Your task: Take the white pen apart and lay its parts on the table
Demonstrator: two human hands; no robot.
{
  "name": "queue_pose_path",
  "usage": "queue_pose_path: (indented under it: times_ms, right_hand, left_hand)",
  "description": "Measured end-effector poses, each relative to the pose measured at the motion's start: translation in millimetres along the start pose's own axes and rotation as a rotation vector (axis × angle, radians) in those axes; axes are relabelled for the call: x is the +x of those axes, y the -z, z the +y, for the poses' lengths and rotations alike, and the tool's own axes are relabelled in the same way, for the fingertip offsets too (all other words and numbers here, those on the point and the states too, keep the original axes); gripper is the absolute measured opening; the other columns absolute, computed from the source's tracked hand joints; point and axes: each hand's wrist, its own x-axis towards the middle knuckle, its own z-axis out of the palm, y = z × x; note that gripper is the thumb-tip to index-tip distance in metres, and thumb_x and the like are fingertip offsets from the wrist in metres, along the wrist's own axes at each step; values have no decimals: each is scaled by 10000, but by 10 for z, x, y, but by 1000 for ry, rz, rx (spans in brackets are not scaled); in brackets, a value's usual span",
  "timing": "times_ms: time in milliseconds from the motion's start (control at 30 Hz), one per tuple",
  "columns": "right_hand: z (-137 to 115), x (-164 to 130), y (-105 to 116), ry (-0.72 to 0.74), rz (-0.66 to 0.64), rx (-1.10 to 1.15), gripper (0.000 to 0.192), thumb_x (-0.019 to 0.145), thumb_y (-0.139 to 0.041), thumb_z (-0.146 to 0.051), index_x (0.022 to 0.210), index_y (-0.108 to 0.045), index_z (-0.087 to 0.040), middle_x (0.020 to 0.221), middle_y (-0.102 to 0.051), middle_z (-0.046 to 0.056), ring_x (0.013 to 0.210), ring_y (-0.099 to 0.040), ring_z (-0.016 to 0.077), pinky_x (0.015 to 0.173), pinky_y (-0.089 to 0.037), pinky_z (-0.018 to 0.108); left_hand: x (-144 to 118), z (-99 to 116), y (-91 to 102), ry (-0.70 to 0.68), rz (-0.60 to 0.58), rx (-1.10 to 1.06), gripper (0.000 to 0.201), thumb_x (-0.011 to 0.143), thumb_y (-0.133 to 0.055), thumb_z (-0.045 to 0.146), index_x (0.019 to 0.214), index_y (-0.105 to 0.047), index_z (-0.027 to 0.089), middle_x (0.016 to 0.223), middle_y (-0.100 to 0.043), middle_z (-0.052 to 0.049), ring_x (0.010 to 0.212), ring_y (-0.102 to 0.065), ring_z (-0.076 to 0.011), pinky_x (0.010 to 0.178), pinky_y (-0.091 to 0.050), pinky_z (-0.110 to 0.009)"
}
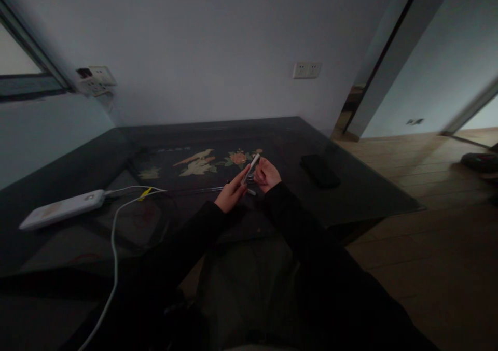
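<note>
Over the dark table [280, 206], my left hand [232, 191] is closed around a slim white stick-like object [254, 160], which tilts up and to the right. Its exact kind is too small to tell. My right hand [266, 175] is right beside its upper part, fingers curled into a pinch. Whatever those fingers may hold is hidden. Just below both hands, a small white piece [251, 192] shows near the tabletop.
To the left lies a white power bank [64, 208] with a white cable [115, 237] and a yellow tag [145, 193]. A flat black object [319, 170], phone-like, rests at the right. Wall sockets [306, 70] are behind the table.
</note>
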Motion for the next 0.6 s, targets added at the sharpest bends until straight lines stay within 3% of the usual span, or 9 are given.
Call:
queue_pose_path:
  times_ms: [133, 333, 467, 600]
  right_hand:
    - [0, 5, 8, -9, 13, -30, 462, 698, -643, -637, 828, -462, -232, 339, -339, -145, 281, -160, 45, 340, -102, 215]
    - [38, 13, 30, -56, 14, -99, 468, 727, -586, -668, 790, -446, -227, 352, -349, -139, 273, -166, 37, 340, -107, 213]
    - [83, 8, 37, -115, -3, -185, 508, 694, -615, -665, 874, -496, -205, 354, -381, -141, 264, -203, 36, 330, -114, 202]
    - [108, -10, 25, -173, -23, -293, 547, 616, -716, -605, 909, -539, -178, 392, -489, -109, 277, -323, 42, 308, -171, 185]
  left_hand:
    - [17, -10, 13, 6, 3, 18, 655, 913, -462, 350, 1493, -208, 186, 628, -474, 41, 502, -376, -89, 502, -349, -196]
    - [54, -25, 33, 1, 207, 136, 536, 860, -519, 342, 1347, -437, 135, 788, -595, -24, 629, -517, -127, 621, -441, -246]
    - [61, -20, 58, 18, 308, 189, 397, 841, -535, 319, 1197, -551, 146, 764, -585, -8, 617, -502, -120, 610, -423, -237]
    - [63, -22, 74, 12, 377, 234, 304, 824, -554, 300, 1093, -594, 163, 728, -568, 11, 594, -481, -109, 583, -405, -222]
